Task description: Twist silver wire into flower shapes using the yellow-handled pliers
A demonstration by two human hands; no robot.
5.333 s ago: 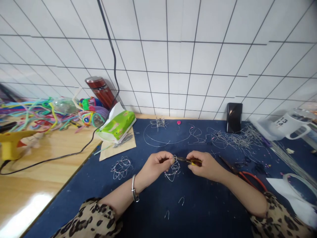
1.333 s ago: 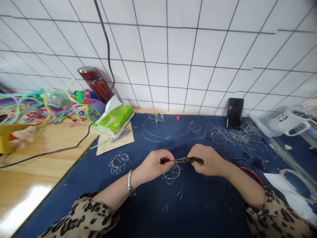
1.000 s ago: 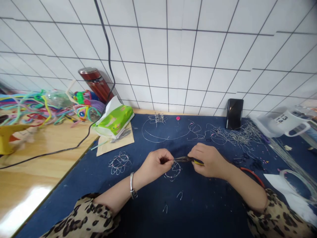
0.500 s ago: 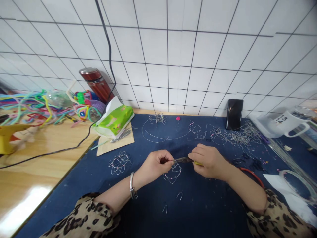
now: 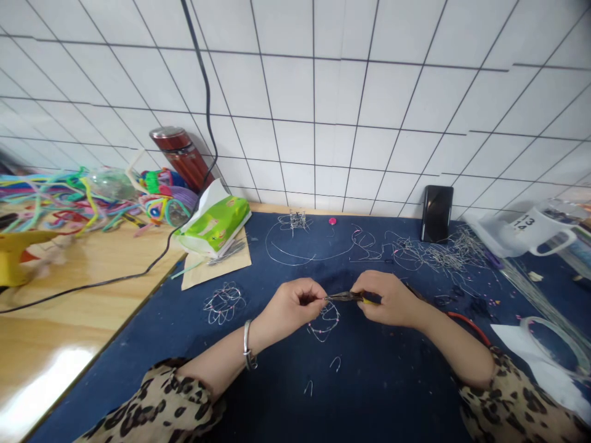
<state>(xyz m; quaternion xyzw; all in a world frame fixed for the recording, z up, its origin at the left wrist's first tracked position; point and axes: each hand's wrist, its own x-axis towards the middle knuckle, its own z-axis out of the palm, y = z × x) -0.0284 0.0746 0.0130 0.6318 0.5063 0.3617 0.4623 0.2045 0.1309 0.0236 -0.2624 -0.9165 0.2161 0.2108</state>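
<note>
Between the thumb and fingers of my left hand (image 5: pixel 295 303) is pinched a looped wire piece with small pink beads (image 5: pixel 324 332), which hangs below the fingertips. My right hand (image 5: pixel 385 298) is closed around pliers (image 5: pixel 344 296) with yellow on the handle. The narrow jaws point left and reach the wire at my left fingertips; whether they grip it is too small to tell. Left of my left hand lies another beaded wire piece (image 5: pixel 225 304). Two short bent wire bits (image 5: pixel 335 364) rest on the dark blue mat (image 5: pixel 369 394) nearer to me.
A green tissue pack (image 5: pixel 217 224) lies on brown paper at the left, near a red flask (image 5: pixel 180 157). Along the back are a wire tangle (image 5: pixel 434 252), a black phone (image 5: pixel 436 213) and a white mug (image 5: pixel 538 231). A black cord (image 5: pixel 152 264) crosses the wooden table.
My right hand has shifted its grip on the pliers slightly, and the jaws and pivot show more clearly. My left hand stays nearly still with the beaded wire.
</note>
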